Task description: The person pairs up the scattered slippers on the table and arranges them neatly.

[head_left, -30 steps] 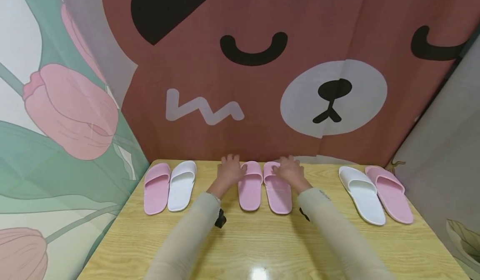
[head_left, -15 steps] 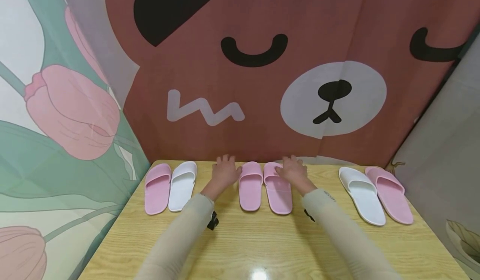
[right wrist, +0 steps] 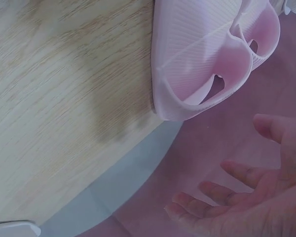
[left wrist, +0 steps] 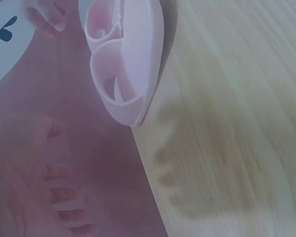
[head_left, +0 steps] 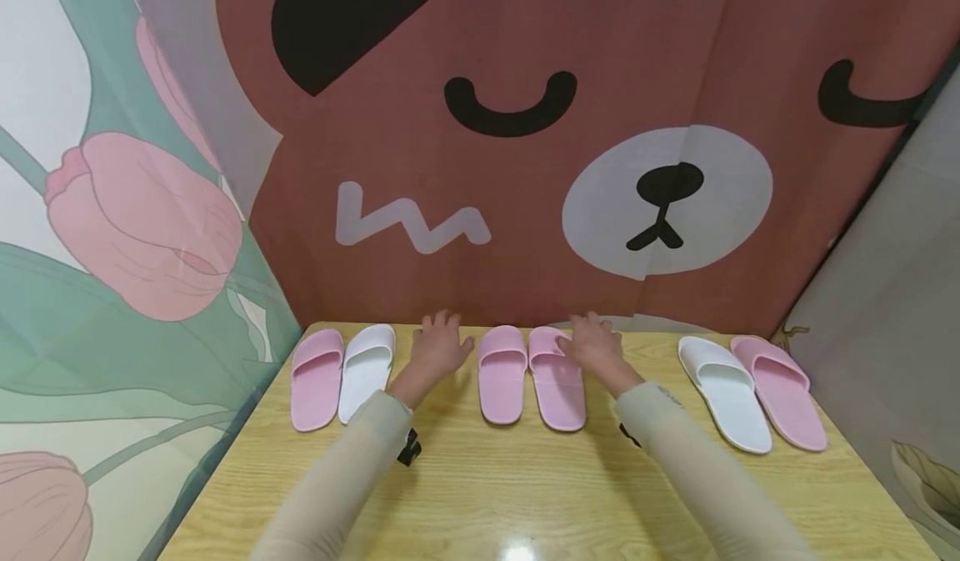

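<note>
Two pink slippers lie side by side mid-table, the left one [head_left: 502,386] almost straight and the right one [head_left: 559,390] slightly angled, toes toward the back. My left hand [head_left: 437,348] hovers left of them, fingers spread, holding nothing; the left wrist view shows that hand [left wrist: 29,182] apart from the slippers [left wrist: 133,49]. Over the right slipper's outer toe edge, my right hand [head_left: 596,348] is spread in the head view. In the right wrist view, a gap separates the hand [right wrist: 246,197] from the slipper [right wrist: 187,74], and it grips nothing.
On the wooden table [head_left: 487,494], a pink slipper [head_left: 317,386] and a white slipper [head_left: 365,373] lie at the left. Another white one [head_left: 727,398] and pink one [head_left: 782,394] lie at the right. A bear-print curtain [head_left: 525,211] hangs along the back edge.
My left hand has moved left, away from the middle slippers. My right hand has shifted slightly right. The slippers have kept their places on the table.
</note>
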Demonstrator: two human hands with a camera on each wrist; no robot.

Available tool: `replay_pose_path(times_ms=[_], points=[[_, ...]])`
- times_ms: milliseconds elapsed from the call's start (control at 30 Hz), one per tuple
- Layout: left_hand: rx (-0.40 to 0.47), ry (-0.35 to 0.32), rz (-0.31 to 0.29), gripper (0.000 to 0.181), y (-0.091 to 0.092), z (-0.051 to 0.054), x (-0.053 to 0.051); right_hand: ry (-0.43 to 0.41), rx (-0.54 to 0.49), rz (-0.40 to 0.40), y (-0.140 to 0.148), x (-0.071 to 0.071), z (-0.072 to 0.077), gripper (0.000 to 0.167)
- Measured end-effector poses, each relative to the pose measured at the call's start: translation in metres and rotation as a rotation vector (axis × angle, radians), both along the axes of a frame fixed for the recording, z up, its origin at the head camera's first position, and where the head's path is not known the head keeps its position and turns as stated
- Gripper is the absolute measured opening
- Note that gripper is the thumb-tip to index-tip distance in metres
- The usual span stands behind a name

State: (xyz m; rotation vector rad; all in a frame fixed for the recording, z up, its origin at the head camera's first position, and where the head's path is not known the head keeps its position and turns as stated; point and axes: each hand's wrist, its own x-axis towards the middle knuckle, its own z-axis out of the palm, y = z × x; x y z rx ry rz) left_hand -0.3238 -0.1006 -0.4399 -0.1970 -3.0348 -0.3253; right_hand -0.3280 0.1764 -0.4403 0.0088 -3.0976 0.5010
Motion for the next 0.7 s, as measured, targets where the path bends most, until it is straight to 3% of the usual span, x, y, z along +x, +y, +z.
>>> replay_pose_path(times_ms=[400, 700], points=[[0.062, 0.005, 0.009, 0.068, -0.021, -0.001, 0.003, -0.020, 0.024, 0.007, 0.007, 0.005, 0.006, 0.066], [0.089, 0.017, 0.027, 0.067, -0.039, -0.014, 0.005, -0.026, -0.003, -0.005, 0.021, 0.009, 0.004, 0.063]])
